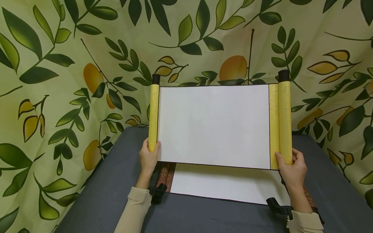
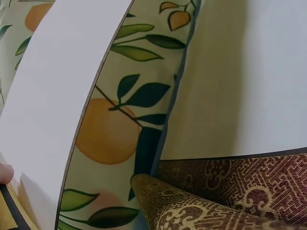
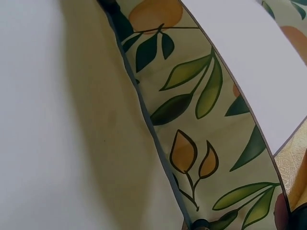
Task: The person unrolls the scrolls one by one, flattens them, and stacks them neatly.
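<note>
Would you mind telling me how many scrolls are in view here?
2: a yellow scroll held up open between both hands, and a brown-patterned scroll lying unrolled on the grey table beneath it.

Lighting is even, warm and moderately bright. The head view is sharp, without glare. A soft shadow falls beneath the raised scroll. Both wrist views are close and slightly soft.

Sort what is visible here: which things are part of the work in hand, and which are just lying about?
In use:
- yellow paper scroll with blank white sheet
- left hand gripping its left roll
- right hand gripping its right roll

Lying about:
- brown-patterned brocade scroll, opened flat
- grey table
- leaf-and-orange printed cloth backdrop
</note>
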`<state>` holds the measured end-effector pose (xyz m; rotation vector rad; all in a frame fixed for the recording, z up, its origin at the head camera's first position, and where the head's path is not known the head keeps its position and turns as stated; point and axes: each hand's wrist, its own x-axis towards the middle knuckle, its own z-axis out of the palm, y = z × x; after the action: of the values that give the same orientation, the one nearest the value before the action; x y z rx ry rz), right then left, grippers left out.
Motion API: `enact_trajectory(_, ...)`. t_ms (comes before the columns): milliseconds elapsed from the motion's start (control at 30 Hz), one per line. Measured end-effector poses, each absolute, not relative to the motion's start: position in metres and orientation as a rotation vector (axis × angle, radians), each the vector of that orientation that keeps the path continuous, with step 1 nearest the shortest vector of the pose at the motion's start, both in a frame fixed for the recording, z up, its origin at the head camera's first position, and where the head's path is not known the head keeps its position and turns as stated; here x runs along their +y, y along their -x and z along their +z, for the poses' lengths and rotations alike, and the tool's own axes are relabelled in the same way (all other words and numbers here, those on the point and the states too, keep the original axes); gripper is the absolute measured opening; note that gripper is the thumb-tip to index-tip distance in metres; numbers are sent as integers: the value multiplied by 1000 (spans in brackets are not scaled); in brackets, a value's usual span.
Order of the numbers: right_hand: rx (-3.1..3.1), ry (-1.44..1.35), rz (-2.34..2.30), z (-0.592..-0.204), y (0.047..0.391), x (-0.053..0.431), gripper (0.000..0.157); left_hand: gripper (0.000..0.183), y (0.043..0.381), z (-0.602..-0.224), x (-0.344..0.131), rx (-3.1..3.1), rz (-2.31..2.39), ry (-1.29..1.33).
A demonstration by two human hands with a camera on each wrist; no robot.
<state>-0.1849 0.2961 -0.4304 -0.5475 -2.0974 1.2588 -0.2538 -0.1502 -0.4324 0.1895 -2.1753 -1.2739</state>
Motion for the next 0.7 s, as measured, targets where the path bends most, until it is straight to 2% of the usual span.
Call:
enact_trajectory(200, -2089, 539, 1256, -430, 184, 297, 56, 46, 252, -430, -149, -2156, -1334, -207)
enact_trajectory(467, -2071, 539, 1267, -429, 182, 301, 57, 64, 252, -429, -149, -2118, -1423, -185)
enact_trajectory(700, -2088, 561, 1271, -428, 182, 302, 58, 52, 254, -430, -152, -2102, -1424, -185)
